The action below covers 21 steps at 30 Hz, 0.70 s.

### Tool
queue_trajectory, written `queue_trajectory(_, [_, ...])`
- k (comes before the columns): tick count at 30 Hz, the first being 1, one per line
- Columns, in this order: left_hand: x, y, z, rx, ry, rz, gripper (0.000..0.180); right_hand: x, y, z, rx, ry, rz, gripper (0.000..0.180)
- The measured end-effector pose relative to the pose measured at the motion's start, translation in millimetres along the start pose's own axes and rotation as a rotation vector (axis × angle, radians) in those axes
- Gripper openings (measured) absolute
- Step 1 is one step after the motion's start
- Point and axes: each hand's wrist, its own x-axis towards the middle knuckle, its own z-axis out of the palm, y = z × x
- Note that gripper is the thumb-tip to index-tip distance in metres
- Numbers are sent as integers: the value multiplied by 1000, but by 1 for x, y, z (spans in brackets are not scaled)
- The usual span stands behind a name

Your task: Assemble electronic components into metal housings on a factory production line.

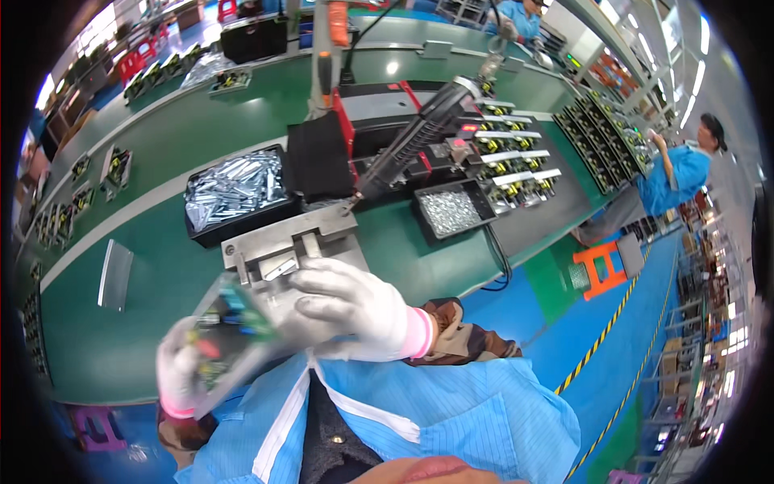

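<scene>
A circuit board point(234, 327) with a pale metal plate along its side is tilted and smeared by motion in front of my chest. My left hand point(179, 367), in a white glove with a pink cuff, grips its left end. Beside the board's right end, my gloved right hand point(355, 310) has its fingers curled together; whatever lies under them is hidden. Just beyond those fingers sits a steel fixture point(302, 230) with a slot and a small bright metal piece in it. An electric screwdriver point(419, 133) hangs slanted above the fixture.
Long silver parts fill a black bin point(197, 230) at left; small screws fill another bin point(439, 234) at right. A black-and-red machine point(387, 113) stands behind. Finished-looking boards point(516, 161) line the right mat. A clear plate point(115, 274) lies left. A co-worker point(681, 173) sits far right.
</scene>
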Motion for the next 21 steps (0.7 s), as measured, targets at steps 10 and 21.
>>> queue_trajectory(10, [31, -56, 54, -20, -525, -236, 39, -72, 11, -9, 389, 80, 486, 72])
queue_trajectory(21, [33, -83, 41, 896, -233, 596, 38, -69, 31, 21, 308, -27, 659, 79])
